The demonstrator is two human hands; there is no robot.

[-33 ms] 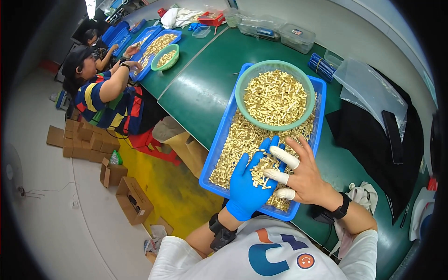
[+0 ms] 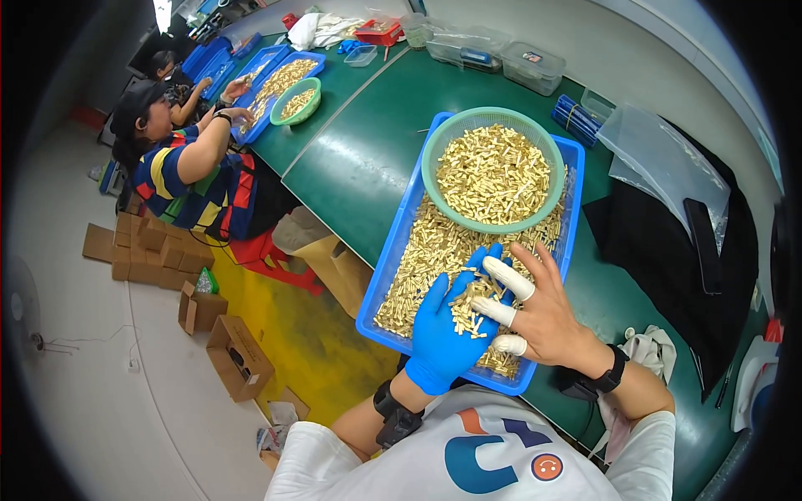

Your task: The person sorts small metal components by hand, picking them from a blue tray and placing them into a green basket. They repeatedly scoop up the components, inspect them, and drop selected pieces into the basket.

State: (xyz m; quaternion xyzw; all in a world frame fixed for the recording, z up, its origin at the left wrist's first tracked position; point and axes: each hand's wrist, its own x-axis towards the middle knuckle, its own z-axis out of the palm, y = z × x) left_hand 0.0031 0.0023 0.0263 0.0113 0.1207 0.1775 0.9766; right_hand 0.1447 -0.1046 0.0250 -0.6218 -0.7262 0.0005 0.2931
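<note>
My left hand [image 2: 439, 342], in a blue glove, is palm up and cups a small heap of brass-coloured metal pins [image 2: 468, 319] over a blue tray [image 2: 386, 265]. Over that palm is my right hand [image 2: 547, 321], its thumb and two fingers covered by white finger cots. Its fingers are spread, with a covered fingertip at the heap; whether it pinches a single piece is hidden. Many similar small brass pieces [image 2: 422, 263] fill the tray beneath. A round green basket [image 2: 430, 171], full of the same pieces, rests over the tray's far part.
On the green table [image 2: 351, 179] are clear plastic boxes [image 2: 533, 68], a bundle of blue sticks [image 2: 576, 118] and a black cloth [image 2: 652, 242] under plastic bags. Two people sit to the left at blue trays [image 2: 284, 79] and a green basket [image 2: 296, 104]. Cardboard boxes [image 2: 238, 359] stand on the floor.
</note>
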